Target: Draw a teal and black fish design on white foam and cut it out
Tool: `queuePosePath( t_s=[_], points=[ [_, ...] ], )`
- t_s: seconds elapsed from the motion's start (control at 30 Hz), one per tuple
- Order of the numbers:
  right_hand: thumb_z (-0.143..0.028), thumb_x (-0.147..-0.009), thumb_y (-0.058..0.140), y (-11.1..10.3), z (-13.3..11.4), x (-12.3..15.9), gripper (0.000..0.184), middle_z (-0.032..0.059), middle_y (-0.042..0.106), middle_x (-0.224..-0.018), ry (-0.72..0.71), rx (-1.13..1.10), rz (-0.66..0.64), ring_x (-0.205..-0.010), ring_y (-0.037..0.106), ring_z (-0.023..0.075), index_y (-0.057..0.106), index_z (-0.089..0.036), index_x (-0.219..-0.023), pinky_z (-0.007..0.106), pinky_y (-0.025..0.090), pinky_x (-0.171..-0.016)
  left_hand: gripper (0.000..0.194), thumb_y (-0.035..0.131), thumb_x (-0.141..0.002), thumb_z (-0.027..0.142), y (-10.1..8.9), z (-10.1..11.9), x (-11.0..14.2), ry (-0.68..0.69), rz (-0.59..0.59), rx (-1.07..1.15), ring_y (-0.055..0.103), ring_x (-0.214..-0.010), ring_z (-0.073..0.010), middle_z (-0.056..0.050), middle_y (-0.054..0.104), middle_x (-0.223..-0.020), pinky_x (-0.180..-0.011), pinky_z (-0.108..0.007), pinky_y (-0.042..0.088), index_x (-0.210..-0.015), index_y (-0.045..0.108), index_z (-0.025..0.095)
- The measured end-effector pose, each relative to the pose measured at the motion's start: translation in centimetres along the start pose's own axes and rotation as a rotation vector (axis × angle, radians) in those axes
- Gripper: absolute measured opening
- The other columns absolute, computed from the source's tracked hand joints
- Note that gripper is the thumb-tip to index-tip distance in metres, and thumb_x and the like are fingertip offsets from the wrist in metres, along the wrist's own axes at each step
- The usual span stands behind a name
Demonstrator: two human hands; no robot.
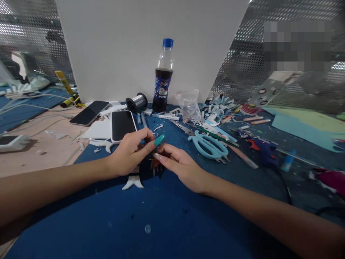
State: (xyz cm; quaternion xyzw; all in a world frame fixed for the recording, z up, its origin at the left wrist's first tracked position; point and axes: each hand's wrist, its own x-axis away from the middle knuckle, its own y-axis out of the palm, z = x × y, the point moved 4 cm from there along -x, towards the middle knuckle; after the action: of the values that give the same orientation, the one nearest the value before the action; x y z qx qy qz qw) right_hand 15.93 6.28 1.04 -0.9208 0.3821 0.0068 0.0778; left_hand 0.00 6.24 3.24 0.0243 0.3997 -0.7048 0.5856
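My left hand (pixel 132 151) is closed in a pinch above the blue work surface. A teal oval shape (pixel 159 140) shows at its thumb tip; whether it is a painted nail or a separate piece I cannot tell. Close against it, my right hand (pixel 185 167) has its thumb and fingers pressed together in a pinch. Something thin seems to run between the fingertips, too small to name. Below my left hand lies a white tail-shaped piece (pixel 133 182), its upper part in shadow.
Behind my hands stand a cola bottle (pixel 162 86), a wire spool (pixel 137 102) and a white phone (pixel 123 126). Light-blue scissors (pixel 208 144) lie to the right, near a glue gun (pixel 266 149) with a cable. White scraps (pixel 221 106) pile up behind; a co-worker's patterned sleeve (pixel 265 91) is at right.
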Motion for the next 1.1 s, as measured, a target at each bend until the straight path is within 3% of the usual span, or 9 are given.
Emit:
queuePosePath(
  t_s=[0.27, 0.53, 0.67, 0.8, 0.9, 0.97, 1.03, 1.1],
  points=[
    [-0.047, -0.092, 0.068, 0.0, 0.5, -0.2, 0.031, -0.0005, 0.056, -0.084, 0.008, 0.011, 0.036, -0.080, 0.052, 0.0160, 0.055, -0.020, -0.090, 0.035, 0.045, -0.080, 0.026, 0.054, -0.099, 0.034, -0.1, -0.1, 0.2, 0.052, 0.015, -0.038, 0.056, -0.061, -0.0107, 0.001, 0.062, -0.069, -0.056, -0.019, 0.045, -0.080, 0.060, 0.018],
    [-0.031, -0.072, 0.088, -0.1, 0.5, -0.2, 0.030, -0.0043, 0.059, -0.073, 0.030, -0.098, 0.089, -0.072, 0.052, 0.0140, 0.062, -0.019, -0.082, 0.032, 0.044, -0.075, 0.046, 0.048, -0.107, 0.050, 0.1, -1.3, 1.0, 0.073, 0.051, -0.065, 0.047, -0.053, -0.0101, 0.004, 0.053, -0.061, -0.051, -0.019, 0.040, -0.074, 0.056, 0.019],
    [-0.029, -0.081, 0.072, -0.9, 1.0, -0.6, 0.016, 0.0005, 0.065, -0.085, 0.007, -0.291, 0.186, -0.080, 0.060, 0.0152, 0.060, -0.020, -0.087, 0.031, 0.051, -0.078, 0.043, 0.043, -0.109, 0.049, -0.4, -0.8, 1.6, 0.078, 0.128, -0.081, 0.055, -0.065, -0.0135, 0.000, 0.060, -0.074, -0.063, -0.024, 0.047, -0.083, 0.059, 0.019],
    [-0.023, -0.086, 0.059, -1.5, 2.2, -1.4, 0.005, 0.0027, 0.067, -0.084, 0.018, -0.426, 0.285, -0.074, 0.063, 0.0154, 0.056, -0.020, -0.084, 0.031, 0.055, -0.073, 0.040, 0.044, -0.109, 0.046, -0.4, 1.1, 2.2, 0.096, 0.115, -0.083, 0.057, -0.074, -0.0168, -0.004, 0.060, -0.081, -0.069, -0.028, 0.050, -0.085, 0.059, 0.020],
    [-0.018, -0.088, 0.060, -1.5, 3.0, -2.0, 0.009, 0.0010, 0.067, -0.078, 0.038, -0.453, 0.306, -0.068, 0.063, 0.0142, 0.056, -0.019, -0.079, 0.031, 0.055, -0.073, 0.036, 0.042, -0.110, 0.039, -0.1, 3.4, 2.4, 0.105, 0.043, -0.086, 0.055, -0.070, -0.0172, -0.003, 0.059, -0.077, -0.062, -0.027, 0.048, -0.082, 0.059, 0.022],
    [-0.018, -0.091, 0.064, -1.4, 3.6, -2.2, 0.014, 0.0000, 0.066, -0.076, 0.054, -0.452, 0.309, -0.068, 0.064, 0.0142, 0.056, -0.019, -0.079, 0.030, 0.056, -0.073, 0.033, 0.048, -0.106, 0.038, -0.3, 5.5, 2.4, 0.129, 0.005, -0.108, 0.057, -0.084, -0.0219, -0.004, 0.061, -0.078, -0.072, -0.031, 0.051, -0.079, 0.061, 0.024],
    [-0.026, -0.097, 0.067, -1.3, 4.1, -2.4, 0.012, 0.0031, 0.070, -0.092, 0.067, -0.438, 0.293, -0.079, 0.067, 0.0156, 0.065, -0.015, -0.094, 0.033, 0.059, -0.077, 0.028, 0.057, -0.102, 0.038, -0.7, 7.9, 2.0, 0.163, -0.019, -0.149, 0.055, -0.096, -0.0251, -0.005, 0.067, -0.085, -0.089, -0.037, 0.050, -0.078, 0.066, 0.027],
    [-0.037, -0.101, 0.067, -1.2, 4.7, -2.6, 0.029, 0.0083, 0.070, -0.116, 0.072, -0.420, 0.279, -0.097, 0.070, 0.0201, 0.067, -0.015, -0.121, 0.040, 0.061, -0.084, 0.030, 0.060, -0.100, 0.041, -1.0, 9.8, 0.9, 0.178, -0.057, -0.240, 0.055, -0.100, -0.0250, -0.006, 0.069, -0.095, -0.084, -0.035, 0.050, -0.074, 0.066, 0.027]
  ],
)
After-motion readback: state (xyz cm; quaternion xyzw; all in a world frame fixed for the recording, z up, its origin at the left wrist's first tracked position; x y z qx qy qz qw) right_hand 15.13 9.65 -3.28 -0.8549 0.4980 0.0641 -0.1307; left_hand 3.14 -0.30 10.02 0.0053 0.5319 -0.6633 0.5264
